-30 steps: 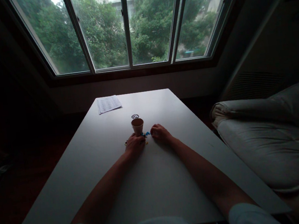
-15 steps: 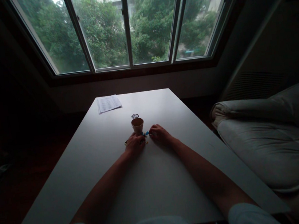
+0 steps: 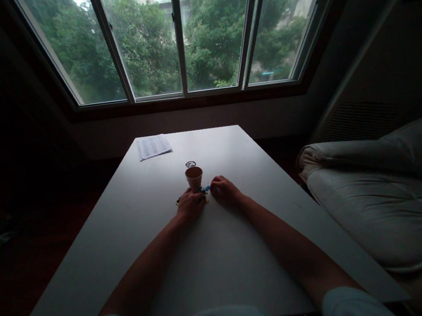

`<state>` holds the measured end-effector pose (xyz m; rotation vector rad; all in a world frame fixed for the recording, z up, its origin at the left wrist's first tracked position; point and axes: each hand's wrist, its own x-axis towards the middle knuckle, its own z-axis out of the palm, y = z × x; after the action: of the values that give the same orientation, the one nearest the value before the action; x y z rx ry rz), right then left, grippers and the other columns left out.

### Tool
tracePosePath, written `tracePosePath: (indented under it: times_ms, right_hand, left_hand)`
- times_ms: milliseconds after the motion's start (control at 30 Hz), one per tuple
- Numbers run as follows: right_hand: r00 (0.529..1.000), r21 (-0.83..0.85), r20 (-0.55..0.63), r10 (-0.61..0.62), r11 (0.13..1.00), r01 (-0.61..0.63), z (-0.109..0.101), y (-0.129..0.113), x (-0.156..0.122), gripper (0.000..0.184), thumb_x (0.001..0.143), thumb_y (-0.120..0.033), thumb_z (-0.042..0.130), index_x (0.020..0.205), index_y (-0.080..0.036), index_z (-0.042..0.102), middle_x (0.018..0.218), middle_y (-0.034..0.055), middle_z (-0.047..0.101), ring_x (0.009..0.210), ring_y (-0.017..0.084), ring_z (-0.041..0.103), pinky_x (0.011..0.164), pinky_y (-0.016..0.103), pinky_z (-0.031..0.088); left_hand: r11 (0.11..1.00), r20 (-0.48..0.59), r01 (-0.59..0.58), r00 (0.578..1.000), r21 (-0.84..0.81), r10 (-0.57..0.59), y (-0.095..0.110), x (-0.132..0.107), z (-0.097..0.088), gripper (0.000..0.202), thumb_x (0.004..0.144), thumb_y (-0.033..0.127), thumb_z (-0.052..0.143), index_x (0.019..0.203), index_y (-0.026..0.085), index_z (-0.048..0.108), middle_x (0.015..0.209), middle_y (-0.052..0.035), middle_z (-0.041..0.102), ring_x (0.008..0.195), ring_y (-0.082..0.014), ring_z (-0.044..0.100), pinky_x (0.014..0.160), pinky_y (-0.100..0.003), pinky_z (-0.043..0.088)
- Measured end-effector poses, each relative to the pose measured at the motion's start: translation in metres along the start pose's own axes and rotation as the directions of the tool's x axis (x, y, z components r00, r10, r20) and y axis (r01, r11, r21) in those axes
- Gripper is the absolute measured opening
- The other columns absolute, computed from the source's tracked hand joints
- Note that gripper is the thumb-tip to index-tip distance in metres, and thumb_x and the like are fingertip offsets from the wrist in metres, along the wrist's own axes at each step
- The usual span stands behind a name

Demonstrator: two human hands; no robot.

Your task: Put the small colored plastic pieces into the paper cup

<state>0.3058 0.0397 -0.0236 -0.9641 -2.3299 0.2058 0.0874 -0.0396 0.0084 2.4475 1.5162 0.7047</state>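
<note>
A brown paper cup (image 3: 194, 180) stands upright on the white table, its mouth facing up. Just in front of it my left hand (image 3: 191, 203) rests low on the tabletop, fingers curled over small coloured pieces. What those fingers hold is hidden. Between my two hands lie several small pieces, among them a blue piece (image 3: 207, 188) and a yellow piece (image 3: 207, 201). To the right of them my right hand (image 3: 223, 189) is closed, fingertips bent in close by the blue piece. Whatever it pinches is too small to make out.
Behind the cup lies a small round clear object (image 3: 190, 164) with a dark rim. Printed papers (image 3: 154, 146) are on the far left of the white table (image 3: 225, 265). A pale padded seat (image 3: 379, 198) stands to the right, and a window (image 3: 149, 47) is ahead.
Both hands stay almost in place, with slight finger movement. The small yellow piece by my left fingers has shifted a little. The cup has not moved.
</note>
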Motion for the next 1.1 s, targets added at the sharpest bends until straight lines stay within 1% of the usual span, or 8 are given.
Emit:
tracePosePath:
  times_ms: [167,267,400,600,767,867,1000,1100]
  right_hand:
    - [0.999,0.039,-0.038,0.003,0.999,-0.002,-0.004,-0.004,0.001,0.011,0.079,-0.013,0.066,0.084,-0.022,0.069,0.097,0.0067,0.063,0.096,0.021,0.053,0.086,0.034,0.047]
    - [0.989,0.086,-0.137,0.05,0.996,-0.039,-0.008,-0.015,0.008,0.006,0.081,-0.016,0.066,0.082,-0.022,0.067,0.093,0.0063,0.062,0.094,0.022,0.053,0.085,0.035,0.046]
    - [0.929,0.201,-0.324,0.176,0.973,-0.114,-0.015,-0.044,0.025,0.007,0.087,-0.021,0.059,0.084,-0.02,0.065,0.086,0.0049,0.061,0.084,0.019,0.054,0.078,0.032,0.046]
    - [0.881,0.225,-0.416,0.224,0.964,-0.139,-0.02,-0.074,0.06,0.01,0.089,-0.027,0.057,0.086,-0.02,0.064,0.082,0.0046,0.06,0.081,0.019,0.054,0.075,0.031,0.044]
    - [0.82,0.213,-0.478,0.315,0.947,-0.24,-0.008,-0.071,0.08,0.013,0.088,-0.027,0.057,0.087,-0.019,0.066,0.077,0.0036,0.058,0.074,0.018,0.052,0.072,0.031,0.042]
    - [0.833,0.2,-0.455,0.315,0.948,-0.249,0.0,-0.065,0.078,0.014,0.088,-0.028,0.057,0.086,-0.018,0.067,0.076,0.0045,0.06,0.073,0.018,0.053,0.071,0.031,0.042]
    - [0.864,0.245,-0.417,0.283,0.95,-0.192,-0.002,-0.056,0.068,0.021,0.09,-0.03,0.054,0.098,-0.019,0.069,0.081,0.0046,0.063,0.066,0.016,0.052,0.068,0.029,0.042]
    - [0.847,0.277,-0.437,0.302,0.941,-0.193,-0.006,-0.048,0.061,0.025,0.091,-0.031,0.049,0.099,-0.019,0.069,0.084,0.0054,0.065,0.066,0.016,0.053,0.068,0.029,0.043]
  left_hand:
    - [0.999,0.006,0.044,0.999,0.028,-0.044,0.006,-0.001,0.0,0.018,0.087,0.03,0.062,0.096,0.025,0.076,0.102,-0.0077,0.069,0.104,-0.023,0.058,0.089,-0.034,0.047]
    - [0.998,0.02,0.051,0.998,0.027,-0.051,0.009,0.0,-0.001,0.017,0.087,0.032,0.063,0.095,0.025,0.076,0.102,-0.0078,0.069,0.105,-0.0237,0.058,0.089,-0.034,0.047]
    - [0.998,0.026,0.054,0.998,0.016,-0.055,0.01,0.001,-0.003,0.016,0.087,0.032,0.063,0.093,0.025,0.075,0.102,-0.0074,0.069,0.106,-0.0236,0.058,0.088,-0.033,0.048]
    - [0.999,0.01,0.03,1.0,0.014,-0.03,0.009,0.0,-0.003,0.017,0.089,0.031,0.06,0.092,0.024,0.075,0.103,-0.0073,0.068,0.105,-0.023,0.058,0.09,-0.034,0.047]
    - [0.999,0.03,0.025,0.999,0.024,-0.026,0.009,0.002,-0.003,0.015,0.088,0.027,0.06,0.092,0.023,0.074,0.103,-0.007,0.067,0.106,-0.0224,0.057,0.092,-0.034,0.046]
    - [0.999,0.036,0.004,0.999,0.035,-0.005,0.007,0.003,-0.001,0.013,0.087,0.025,0.061,0.092,0.022,0.072,0.106,-0.0076,0.067,0.107,-0.0225,0.056,0.091,-0.034,0.045]
    - [0.999,0.03,-0.004,1.0,0.053,0.002,0.004,0.003,0.001,0.011,0.086,0.024,0.062,0.092,0.022,0.07,0.107,-0.0073,0.067,0.109,-0.0223,0.056,0.092,-0.034,0.044]
    - [0.998,0.04,-0.017,0.999,0.064,0.014,0.003,0.003,0.001,0.011,0.086,0.022,0.061,0.092,0.022,0.07,0.105,-0.0063,0.067,0.108,-0.0215,0.057,0.092,-0.033,0.044]
